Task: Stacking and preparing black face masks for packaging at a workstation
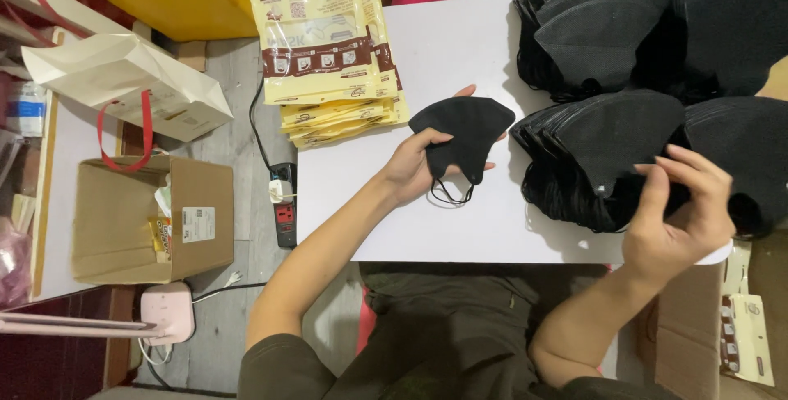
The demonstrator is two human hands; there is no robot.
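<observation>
Taking black masks off the stacks, one at a time.

The left hand (410,169) pinches a folded black mask (462,139) over the middle of the table (460,47), forearm angled in from its front edge; the right hand (677,215) hooks curled fingers on the stack (603,150) near the right edge. Likely next: peel a single mask free. Yellow packets (328,55) lie at the left edge.

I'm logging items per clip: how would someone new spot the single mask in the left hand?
Start at the white table. Between the yellow packet stack at its far left and the heaped black masks on its right, the left hand holds one black mask. It alone lies apart from the piles, ear loops dangling.
</observation>
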